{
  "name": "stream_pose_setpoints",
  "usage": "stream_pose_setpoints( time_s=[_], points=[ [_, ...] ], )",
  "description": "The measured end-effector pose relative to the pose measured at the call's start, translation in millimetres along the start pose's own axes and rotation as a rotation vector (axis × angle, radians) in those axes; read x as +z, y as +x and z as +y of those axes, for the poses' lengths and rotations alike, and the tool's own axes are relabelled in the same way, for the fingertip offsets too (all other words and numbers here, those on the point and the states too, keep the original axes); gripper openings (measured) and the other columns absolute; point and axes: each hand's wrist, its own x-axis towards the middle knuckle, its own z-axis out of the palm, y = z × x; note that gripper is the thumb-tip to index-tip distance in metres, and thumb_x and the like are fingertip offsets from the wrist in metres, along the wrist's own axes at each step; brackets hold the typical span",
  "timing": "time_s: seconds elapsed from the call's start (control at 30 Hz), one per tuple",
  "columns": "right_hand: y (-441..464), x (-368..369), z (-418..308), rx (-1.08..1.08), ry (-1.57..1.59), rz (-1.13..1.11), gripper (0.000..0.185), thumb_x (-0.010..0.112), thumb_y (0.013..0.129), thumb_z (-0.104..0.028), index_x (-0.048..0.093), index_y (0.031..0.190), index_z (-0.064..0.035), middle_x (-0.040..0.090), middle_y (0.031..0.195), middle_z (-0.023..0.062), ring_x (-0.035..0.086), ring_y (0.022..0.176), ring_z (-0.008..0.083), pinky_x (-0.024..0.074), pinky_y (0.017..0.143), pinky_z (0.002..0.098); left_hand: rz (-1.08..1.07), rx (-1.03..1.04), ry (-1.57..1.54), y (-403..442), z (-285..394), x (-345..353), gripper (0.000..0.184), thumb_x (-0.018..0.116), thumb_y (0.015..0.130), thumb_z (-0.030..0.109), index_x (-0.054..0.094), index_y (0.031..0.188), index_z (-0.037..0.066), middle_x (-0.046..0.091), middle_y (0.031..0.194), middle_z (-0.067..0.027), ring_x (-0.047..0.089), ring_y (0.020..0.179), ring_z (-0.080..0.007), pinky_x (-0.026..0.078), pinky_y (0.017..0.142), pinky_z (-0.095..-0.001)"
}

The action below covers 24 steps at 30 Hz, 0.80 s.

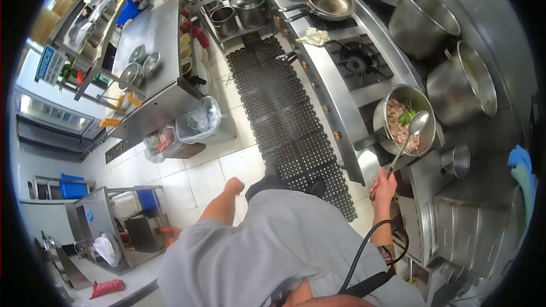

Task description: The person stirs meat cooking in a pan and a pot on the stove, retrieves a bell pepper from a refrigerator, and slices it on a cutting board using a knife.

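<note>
My right hand [384, 185] is closed round the handle of a long metal spoon [418, 122]. The spoon's bowl is over a metal saucepan [422, 99] on the stove. In that saucepan are chunks of pale pinkish-brown meat [397, 132] with a heap of chopped greens [407, 116]. The saucepan's dark handle [369, 140] points left toward the stove's front edge. My left hand [234, 185] hangs beside my body above the tiled floor, touching nothing I can see. Its fingers are not distinct.
Beyond the saucepan are a gas burner [357, 63], a cloth [313, 37] and a frying pan [331, 3]. Tall stockpots [424, 23] line the back. A black rubber mat [278, 102] covers the aisle. Opposite stand a steel counter [153, 34] and a lined bin [219, 131].
</note>
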Motion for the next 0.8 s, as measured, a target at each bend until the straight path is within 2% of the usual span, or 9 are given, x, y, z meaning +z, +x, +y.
stream_pose_setpoints(
  time_s=[0.1, 0.23, 0.3, 0.33, 0.4, 0.43, 0.5, 0.67, 0.8],
  points=[
    [-20.3, 25.1, -13.5, 0.011, -0.211, -0.037, 0.015, 0.066, 0.09, -0.013, 0.052, 0.086, -0.0073, 0.048, 0.056, 0.0003, 0.046, 0.038, 0.0115, 0.0368, 0.035, 0.0271, -0.11, -0.074, -0.243, -29.9, -55.2, 60.1, 0.03, 0.059, 0.088, 0.023, 0.07, 0.083, -0.005, 0.073, 0.079, -0.0182, 0.071, 0.064, -0.0274, 0.058, 0.056, -0.0392],
    [-26.8, 101.7, -8.6, 0.017, -0.261, -0.2, 0.016, 0.066, 0.089, -0.015, 0.054, 0.085, -0.0059, 0.051, 0.058, 0.0021, 0.049, 0.041, 0.0131, 0.0363, 0.036, 0.0276, -0.116, 0.01, -0.411, -27.6, -85.6, 92.3, 0.033, 0.061, 0.091, 0.025, 0.07, 0.083, -0.005, 0.072, 0.077, -0.0166, 0.069, 0.056, -0.0259, 0.057, 0.05, -0.0366],
    [-26.0, 141.8, 7.7, 0.052, -0.254, -0.23, 0.015, 0.066, 0.088, -0.015, 0.055, 0.084, -0.0051, 0.053, 0.059, 0.0026, 0.047, 0.041, 0.0137, 0.0364, 0.036, 0.029, -0.091, 0.333, -0.333, -12.5, -101.2, 103.4, 0.029, 0.066, 0.087, 0.024, 0.07, 0.09, -0.004, 0.071, 0.079, -0.0183, 0.07, 0.064, -0.0257, 0.056, 0.053, -0.0326],
    [-22.9, 159.7, 18.2, 0.074, -0.245, -0.252, 0.015, 0.066, 0.088, -0.015, 0.056, 0.084, -0.005, 0.053, 0.059, 0.0028, 0.047, 0.041, 0.0136, 0.0364, 0.038, 0.029, -0.112, 0.34, -0.314, -12.8, -98.0, 100.3, 0.029, 0.066, 0.087, 0.024, 0.07, 0.09, -0.004, 0.071, 0.079, -0.0183, 0.07, 0.064, -0.0257, 0.056, 0.053, -0.0326],
    [-20.0, 187.1, 39.2, 0.126, -0.26, -0.265, 0.015, 0.067, 0.087, -0.016, 0.057, 0.083, -0.0049, 0.054, 0.06, 0.0031, 0.047, 0.043, 0.0133, 0.0364, 0.04, 0.0289, 0.067, 0.156, -0.543, -17.9, -80.8, 85.9, 0.026, 0.07, 0.084, 0.021, 0.069, 0.092, -0.004, 0.071, 0.085, -0.0189, 0.069, 0.068, -0.0245, 0.055, 0.056, -0.0307],
    [-19.2, 195.7, 48.0, 0.15, -0.283, -0.263, 0.015, 0.067, 0.086, -0.016, 0.057, 0.082, -0.0049, 0.054, 0.06, 0.0033, 0.047, 0.045, 0.0132, 0.0364, 0.041, 0.0288, 0.024, 0.191, -0.607, -12.4, -83.7, 80.8, 0.027, 0.069, 0.085, 0.02, 0.068, 0.098, -0.003, 0.069, 0.081, -0.0175, 0.068, 0.064, -0.0224, 0.055, 0.055, -0.0317],
    [-10.3, 209.2, 69.7, 0.149, -0.297, -0.248, 0.015, 0.067, 0.087, -0.015, 0.057, 0.081, -0.006, 0.054, 0.06, 0.0026, 0.049, 0.046, 0.0127, 0.037, 0.042, 0.0282, -0.075, 0.037, -0.859, -21.4, -79.0, 60.3, 0.029, 0.066, 0.087, 0.02, 0.065, 0.105, -0.003, 0.067, 0.077, -0.0146, 0.067, 0.061, -0.0216, 0.053, 0.05, -0.0325],
    [16.6, 229.3, 97.4, 0.179, -0.288, -0.174, 0.016, 0.067, 0.086, -0.016, 0.057, 0.079, -0.0065, 0.054, 0.06, 0.0026, 0.05, 0.047, 0.0127, 0.0364, 0.043, 0.0275, -0.109, 0.044, -0.846, -10.1, -98.5, 23.0, 0.019, 0.061, 0.088, 0.014, 0.059, 0.099, -0.001, 0.064, 0.074, -0.0122, 0.065, 0.057, -0.0213, 0.047, 0.043, -0.0325],
    [68.9, 235.6, 98.3, 0.096, -0.264, 0.055, 0.018, 0.068, 0.086, -0.018, 0.057, 0.08, -0.0049, 0.054, 0.06, 0.0042, 0.049, 0.044, 0.0147, 0.0381, 0.042, 0.0308, -0.134, 0.062, -0.671, 5.3, -98.4, -4.2, 0.009, 0.056, 0.091, 0.01, 0.055, 0.093, 0.002, 0.062, 0.072, -0.0116, 0.065, 0.058, -0.0232, 0.046, 0.043, -0.0361]
  ],
)
